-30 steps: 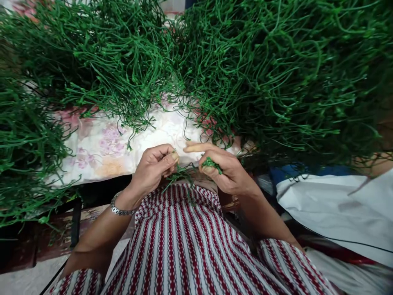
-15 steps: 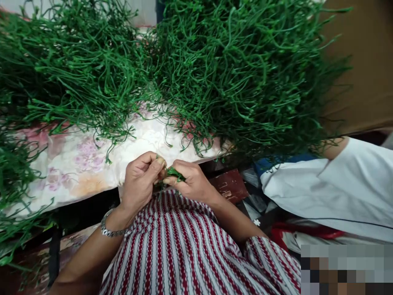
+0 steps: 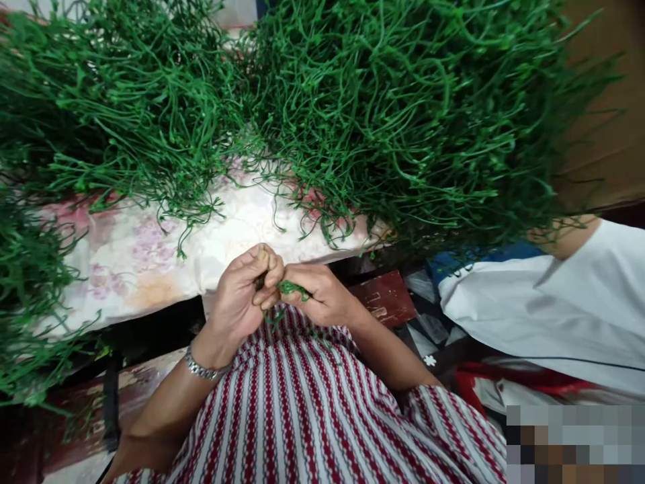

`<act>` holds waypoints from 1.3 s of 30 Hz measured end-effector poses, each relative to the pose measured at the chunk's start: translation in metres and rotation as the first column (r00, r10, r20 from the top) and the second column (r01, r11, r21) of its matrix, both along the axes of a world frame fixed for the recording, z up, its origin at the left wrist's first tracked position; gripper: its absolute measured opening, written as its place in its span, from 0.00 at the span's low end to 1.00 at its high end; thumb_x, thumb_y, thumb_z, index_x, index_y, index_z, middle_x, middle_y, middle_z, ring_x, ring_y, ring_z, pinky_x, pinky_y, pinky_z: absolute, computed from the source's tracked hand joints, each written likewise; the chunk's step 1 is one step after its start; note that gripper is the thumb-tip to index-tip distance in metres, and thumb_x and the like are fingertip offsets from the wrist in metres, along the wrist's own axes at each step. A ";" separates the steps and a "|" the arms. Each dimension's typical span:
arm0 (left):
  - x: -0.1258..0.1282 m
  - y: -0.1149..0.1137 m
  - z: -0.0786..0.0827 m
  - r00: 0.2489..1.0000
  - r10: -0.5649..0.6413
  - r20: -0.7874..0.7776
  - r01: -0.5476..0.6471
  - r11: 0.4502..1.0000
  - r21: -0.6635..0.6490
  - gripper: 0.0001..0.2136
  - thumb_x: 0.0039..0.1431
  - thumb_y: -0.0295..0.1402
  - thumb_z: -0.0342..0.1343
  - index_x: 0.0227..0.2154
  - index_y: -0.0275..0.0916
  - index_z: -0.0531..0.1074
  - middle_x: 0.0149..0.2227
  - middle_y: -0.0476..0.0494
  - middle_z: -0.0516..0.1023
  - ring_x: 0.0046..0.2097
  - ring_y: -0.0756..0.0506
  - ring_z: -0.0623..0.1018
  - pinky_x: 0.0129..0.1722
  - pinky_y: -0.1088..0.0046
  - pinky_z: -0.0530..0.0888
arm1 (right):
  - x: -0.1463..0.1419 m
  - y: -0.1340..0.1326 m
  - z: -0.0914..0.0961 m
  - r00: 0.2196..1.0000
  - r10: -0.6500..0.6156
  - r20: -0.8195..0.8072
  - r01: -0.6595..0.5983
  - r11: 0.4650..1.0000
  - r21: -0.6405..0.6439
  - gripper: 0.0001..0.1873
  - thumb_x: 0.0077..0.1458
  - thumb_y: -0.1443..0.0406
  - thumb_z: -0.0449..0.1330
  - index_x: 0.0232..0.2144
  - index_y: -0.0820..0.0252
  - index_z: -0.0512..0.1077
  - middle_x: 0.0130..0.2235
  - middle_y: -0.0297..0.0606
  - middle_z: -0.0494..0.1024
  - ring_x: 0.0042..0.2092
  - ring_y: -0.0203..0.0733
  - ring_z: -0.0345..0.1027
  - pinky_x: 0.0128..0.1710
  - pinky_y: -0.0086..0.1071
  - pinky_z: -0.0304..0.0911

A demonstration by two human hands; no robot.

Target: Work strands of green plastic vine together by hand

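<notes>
In the head view, one small bunch of wiry green stems (image 3: 293, 289) is in work, pinched in the right hand's (image 3: 322, 296) grip; the left hand (image 3: 236, 296) meets it, fingers curled, their hold unclear. Three heaps of similar stems, too tangled to count, cover one floral-clothed counter (image 3: 242, 232): back-left heap (image 3: 151, 114), back-right heap (image 3: 403, 114), left-edge heap (image 3: 25, 289). Whether they are finished or waiting cannot be told.

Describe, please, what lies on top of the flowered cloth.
Large heaps of green stems lie across the flowered cloth, leaving part of its near side bare. Whatever is beneath the heaps is covered and cannot be seen.
</notes>
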State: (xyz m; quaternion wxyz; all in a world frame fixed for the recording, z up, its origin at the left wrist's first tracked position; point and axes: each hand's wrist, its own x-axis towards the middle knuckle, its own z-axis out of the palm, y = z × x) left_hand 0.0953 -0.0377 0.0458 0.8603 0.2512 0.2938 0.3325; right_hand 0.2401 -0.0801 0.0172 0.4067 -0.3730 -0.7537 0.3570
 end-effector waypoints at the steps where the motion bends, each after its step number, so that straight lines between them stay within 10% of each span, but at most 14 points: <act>1: 0.000 -0.001 0.000 1.000 -0.006 0.003 0.006 1.000 -0.014 0.09 0.55 0.31 0.53 0.23 0.35 0.62 0.18 0.55 0.63 0.14 0.60 0.53 0.12 0.87 0.57 | 0.002 0.001 -0.002 0.999 0.026 -0.019 -0.026 0.999 -0.019 0.13 0.61 0.63 0.47 0.27 0.62 0.64 0.28 0.38 0.69 0.31 0.35 0.62 0.34 0.29 0.59; 8: -0.001 -0.002 0.002 0.998 -0.037 0.042 0.040 0.997 -0.059 0.09 0.56 0.31 0.53 0.22 0.37 0.61 0.17 0.57 0.58 0.13 0.60 0.50 0.10 0.86 0.54 | 0.007 0.006 -0.004 0.947 0.150 -0.283 -0.187 0.976 -0.109 0.18 0.60 0.56 0.50 0.23 0.61 0.62 0.23 0.32 0.64 0.26 0.31 0.58 0.28 0.27 0.56; 12: -0.017 0.015 0.009 0.973 0.217 0.080 -0.217 0.976 -0.015 0.10 0.60 0.28 0.47 0.22 0.37 0.61 0.16 0.58 0.48 0.13 0.58 0.47 0.11 0.85 0.53 | 0.017 -0.002 -0.005 0.887 0.187 -0.422 -0.298 0.930 -0.214 0.19 0.56 0.55 0.56 0.20 0.61 0.63 0.21 0.32 0.64 0.24 0.31 0.57 0.25 0.28 0.52; 20: -0.020 0.023 0.016 0.977 0.203 0.071 -0.210 0.972 0.107 0.12 0.62 0.31 0.44 0.23 0.38 0.62 0.15 0.56 0.52 0.14 0.57 0.49 0.13 0.83 0.53 | 0.041 0.002 -0.002 0.900 -0.194 -0.390 0.115 0.969 -0.216 0.17 0.56 0.55 0.55 0.23 0.61 0.69 0.27 0.37 0.66 0.29 0.37 0.60 0.29 0.32 0.56; 24: -0.025 0.022 0.013 0.973 0.223 0.053 -0.228 0.965 0.126 0.12 0.61 0.34 0.47 0.22 0.38 0.61 0.15 0.57 0.52 0.14 0.57 0.50 0.13 0.83 0.53 | 0.033 0.001 0.005 0.931 -0.213 -0.297 0.144 0.961 -0.236 0.19 0.58 0.55 0.53 0.21 0.61 0.68 0.37 0.44 0.71 0.35 0.40 0.64 0.34 0.35 0.58; 34: -0.038 0.022 0.015 0.943 0.328 0.061 -0.334 0.921 0.200 0.11 0.54 0.34 0.56 0.22 0.37 0.62 0.16 0.57 0.54 0.15 0.58 0.50 0.14 0.82 0.52 | 0.000 0.000 -0.003 0.778 -0.381 -0.500 0.050 0.830 -0.555 0.10 0.55 0.58 0.58 0.29 0.59 0.66 0.19 0.25 0.59 0.17 0.28 0.50 0.18 0.26 0.51; 39: -0.042 0.022 0.015 0.929 0.362 0.071 -0.369 0.906 0.209 0.11 0.52 0.34 0.58 0.22 0.38 0.61 0.16 0.56 0.56 0.15 0.58 0.51 0.14 0.81 0.53 | 0.000 -0.005 -0.001 0.842 -0.380 -0.382 0.157 0.851 -0.500 0.12 0.56 0.56 0.56 0.33 0.60 0.68 0.19 0.26 0.59 0.19 0.29 0.51 0.19 0.26 0.49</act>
